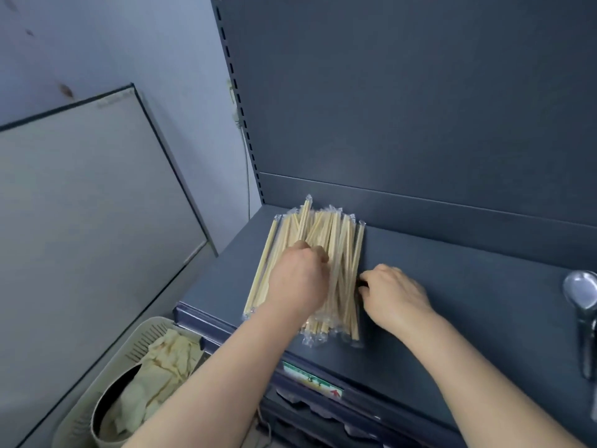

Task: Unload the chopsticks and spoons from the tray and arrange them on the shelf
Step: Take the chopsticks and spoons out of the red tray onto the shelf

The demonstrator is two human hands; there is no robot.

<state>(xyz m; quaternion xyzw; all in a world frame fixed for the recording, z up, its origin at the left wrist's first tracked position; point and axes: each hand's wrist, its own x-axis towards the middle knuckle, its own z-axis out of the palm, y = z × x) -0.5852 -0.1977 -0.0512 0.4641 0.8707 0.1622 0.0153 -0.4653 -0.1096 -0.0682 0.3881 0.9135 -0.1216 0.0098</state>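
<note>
A pile of wooden chopsticks in clear plastic sleeves lies at the left end of the dark grey shelf, pointing toward the back panel. My left hand rests on top of the pile with its fingers curled down into the chopsticks. My right hand is against the pile's right edge, fingertips curled at the outermost sleeves. A metal spoon lies on the shelf at the far right, bowl toward the back. What the fingers hold underneath is hidden.
A beige slotted basket with crumpled cloth and a round container stands low on the left, below the shelf's front edge. A large white board leans against the wall at left. The shelf's back panel rises behind the pile.
</note>
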